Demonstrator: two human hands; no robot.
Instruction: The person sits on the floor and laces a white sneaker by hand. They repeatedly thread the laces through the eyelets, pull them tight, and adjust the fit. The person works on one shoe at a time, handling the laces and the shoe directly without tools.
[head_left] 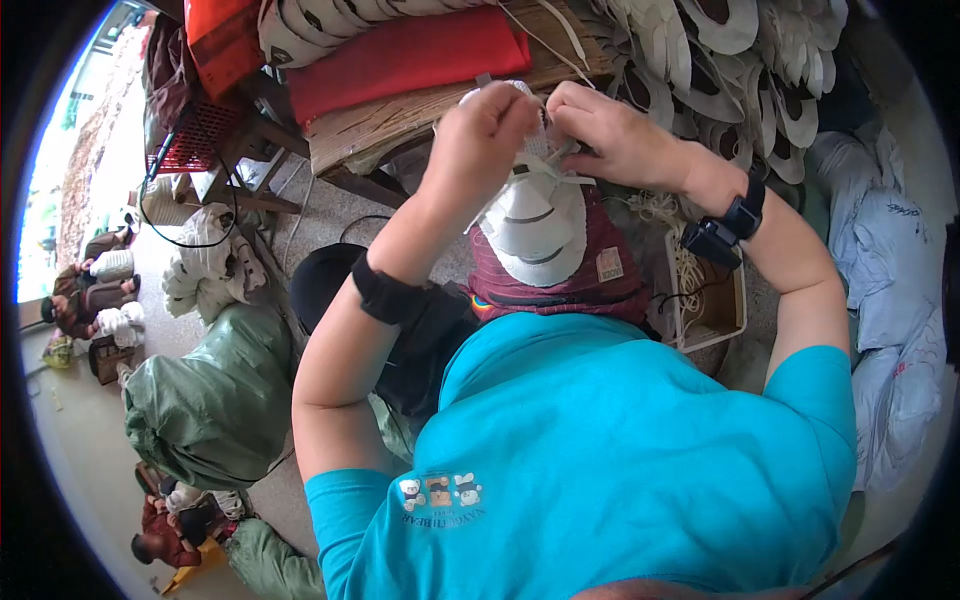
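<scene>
My left hand (483, 128) and my right hand (612, 135) meet above my lap, both gripping the top of a small stack of white shoe-shaped pieces (538, 222). A pale string (556, 172) runs across the stack between my fingers. The stack hangs down over a dark red striped cloth (600, 275) on my lap. A black band sits on my left wrist, and a black watch with a dark device on my right.
Many white sole-shaped pieces (740, 70) are piled at the upper right. Red cloth (400, 55) lies on a wooden table (370, 125). A small tray with cord (705, 300) stands to my right. Green sacks (215, 395) and seated people are at the left.
</scene>
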